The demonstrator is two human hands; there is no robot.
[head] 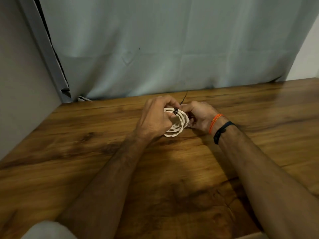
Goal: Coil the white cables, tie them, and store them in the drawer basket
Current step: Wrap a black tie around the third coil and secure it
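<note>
A white cable wound into a small coil is held just above the wooden table, near its far edge. A black tie wraps the top of the coil, and its loose tail sticks up and away. My left hand grips the coil's left side with curled fingers. My right hand holds the coil's right side, its fingertips pinching at the tie. The lower part of the coil shows between the two hands. No drawer or basket is in view.
A pale grey-blue curtain hangs behind the table's far edge. A grey wall closes the left side, with a grey frame beside it. A white rounded object sits at the bottom left corner.
</note>
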